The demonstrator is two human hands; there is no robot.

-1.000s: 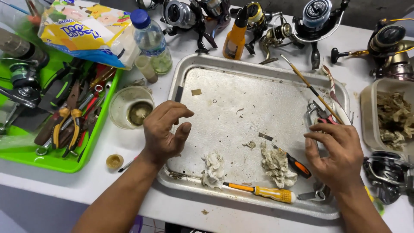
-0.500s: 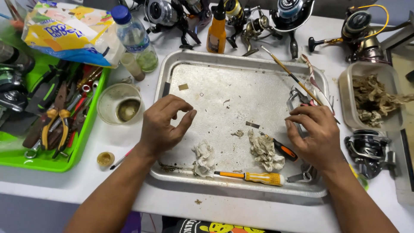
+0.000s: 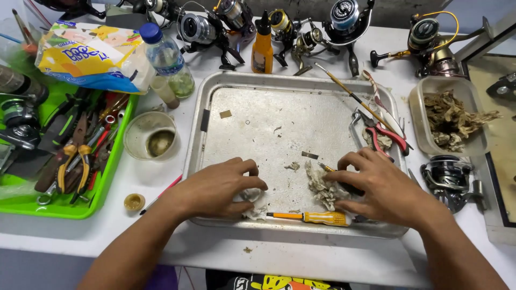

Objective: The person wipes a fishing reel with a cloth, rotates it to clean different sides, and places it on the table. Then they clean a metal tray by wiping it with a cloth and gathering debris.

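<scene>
1. The left hand [image 3: 215, 188] lies palm down near the front edge of the metal tray [image 3: 215, 96], its fingers curled loosely over a small white wad of tissue [image 3: 252, 207]; the wad is crumpled and grey-stained, and it peeks out past the fingertips.
2. The right hand [image 3: 376, 185] rests toward the tray's front right corner, fingers bent and slightly spread, fingertips touching a larger crumpled rag [image 3: 321, 188], off-white with dirty smears. Whether it pinches anything beneath I cannot tell.
3. A yellow-handled screwdriver [image 3: 312, 217] lies along the tray's front edge, just in front of both wads.
4. The tray's floor is scuffed and spotted with small scraps; red-handled pliers [image 3: 384, 131] and a thin brush [image 3: 349, 94] lie at its right edge.
5. A clear tub [image 3: 419, 94] at the bench's right edge holds brownish soiled rags.
6. A round clear cup [image 3: 150, 135] left of the tray holds a dark residue.
7. A green tray [image 3: 64, 209] at the bench's left edge is packed with pliers and hand tools.
8. Fishing reels [image 3: 344, 16] line the bench's back edge, with an orange bottle [image 3: 262, 48] among them.
</scene>
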